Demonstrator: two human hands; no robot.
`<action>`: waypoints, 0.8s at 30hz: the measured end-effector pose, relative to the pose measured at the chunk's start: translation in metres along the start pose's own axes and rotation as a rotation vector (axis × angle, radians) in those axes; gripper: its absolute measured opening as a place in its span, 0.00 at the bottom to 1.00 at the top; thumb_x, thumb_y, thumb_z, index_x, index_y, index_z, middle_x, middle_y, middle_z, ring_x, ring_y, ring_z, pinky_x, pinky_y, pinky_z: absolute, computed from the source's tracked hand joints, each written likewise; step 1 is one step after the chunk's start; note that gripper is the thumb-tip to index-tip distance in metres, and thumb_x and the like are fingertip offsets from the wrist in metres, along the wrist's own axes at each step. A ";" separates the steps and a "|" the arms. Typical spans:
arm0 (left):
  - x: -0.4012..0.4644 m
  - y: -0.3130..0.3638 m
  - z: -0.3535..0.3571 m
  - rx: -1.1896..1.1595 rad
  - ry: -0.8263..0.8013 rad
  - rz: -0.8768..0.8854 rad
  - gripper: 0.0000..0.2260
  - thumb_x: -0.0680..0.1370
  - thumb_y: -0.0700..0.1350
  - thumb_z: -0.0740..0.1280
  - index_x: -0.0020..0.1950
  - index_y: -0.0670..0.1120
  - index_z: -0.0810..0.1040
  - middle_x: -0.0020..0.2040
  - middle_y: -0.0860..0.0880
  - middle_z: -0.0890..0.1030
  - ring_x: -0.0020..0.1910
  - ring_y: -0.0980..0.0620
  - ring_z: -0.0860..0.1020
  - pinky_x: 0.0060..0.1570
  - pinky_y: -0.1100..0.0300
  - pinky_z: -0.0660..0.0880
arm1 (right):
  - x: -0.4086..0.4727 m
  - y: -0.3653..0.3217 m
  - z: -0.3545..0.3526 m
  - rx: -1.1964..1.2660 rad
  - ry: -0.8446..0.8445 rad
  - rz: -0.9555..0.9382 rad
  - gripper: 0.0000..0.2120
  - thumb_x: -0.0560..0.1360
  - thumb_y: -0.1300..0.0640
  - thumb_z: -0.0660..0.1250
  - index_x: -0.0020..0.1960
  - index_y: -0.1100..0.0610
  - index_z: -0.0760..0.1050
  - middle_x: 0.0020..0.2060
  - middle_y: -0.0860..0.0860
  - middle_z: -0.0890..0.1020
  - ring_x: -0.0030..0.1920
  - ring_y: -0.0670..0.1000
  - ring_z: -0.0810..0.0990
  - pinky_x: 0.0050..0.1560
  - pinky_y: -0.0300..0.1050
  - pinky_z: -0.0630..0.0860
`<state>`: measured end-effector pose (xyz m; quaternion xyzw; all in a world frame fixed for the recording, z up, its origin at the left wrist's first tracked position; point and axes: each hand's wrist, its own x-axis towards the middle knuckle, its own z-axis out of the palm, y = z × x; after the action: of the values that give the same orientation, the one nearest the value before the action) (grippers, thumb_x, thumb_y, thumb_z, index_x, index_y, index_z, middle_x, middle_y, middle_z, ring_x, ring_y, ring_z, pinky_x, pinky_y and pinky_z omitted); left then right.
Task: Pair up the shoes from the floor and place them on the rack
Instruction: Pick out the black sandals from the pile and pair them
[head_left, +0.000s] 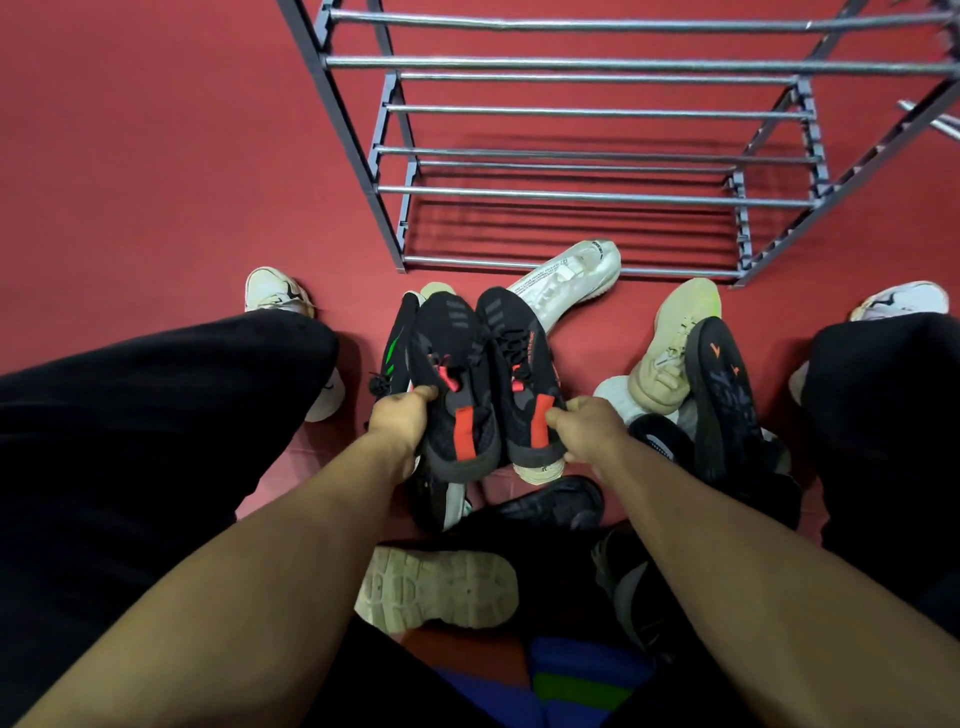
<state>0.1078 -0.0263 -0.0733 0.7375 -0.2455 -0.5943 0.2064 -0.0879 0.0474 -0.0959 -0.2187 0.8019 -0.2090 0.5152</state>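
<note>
The left hand (402, 418) grips the heel of one black shoe with a red heel tab (452, 384), and the right hand (584, 426) grips the heel of its matching black shoe (519, 374). Both are held side by side, toes pointing far, above the loose shoes on the red floor (156, 182). The metal rack (597, 195) stands just beyond, with a white shoe (571, 273) lying at its base.

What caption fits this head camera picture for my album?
Left hand and right hand hold matching black shoes before the rack.
</note>
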 end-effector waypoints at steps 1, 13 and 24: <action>-0.002 0.007 -0.001 0.013 -0.036 -0.014 0.11 0.76 0.50 0.68 0.49 0.43 0.80 0.48 0.41 0.84 0.42 0.43 0.82 0.43 0.50 0.80 | -0.004 -0.009 -0.004 0.032 -0.023 0.007 0.09 0.70 0.51 0.67 0.43 0.57 0.78 0.43 0.57 0.83 0.39 0.56 0.83 0.42 0.51 0.83; -0.003 0.056 0.014 -0.103 -0.439 0.110 0.14 0.74 0.28 0.63 0.53 0.42 0.80 0.36 0.47 0.85 0.31 0.50 0.82 0.33 0.59 0.80 | -0.020 -0.049 -0.037 0.155 0.063 -0.008 0.07 0.74 0.64 0.65 0.38 0.56 0.72 0.35 0.54 0.76 0.34 0.50 0.74 0.31 0.43 0.74; 0.088 0.126 0.051 -0.095 -0.166 0.336 0.15 0.79 0.35 0.65 0.65 0.40 0.75 0.59 0.43 0.81 0.53 0.44 0.79 0.60 0.46 0.76 | 0.124 -0.085 -0.030 0.124 0.245 -0.083 0.12 0.61 0.50 0.63 0.40 0.56 0.75 0.39 0.55 0.84 0.42 0.62 0.83 0.47 0.61 0.81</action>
<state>0.0580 -0.1808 -0.0770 0.6239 -0.3531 -0.6213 0.3164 -0.1498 -0.0892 -0.1279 -0.1922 0.8346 -0.3043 0.4169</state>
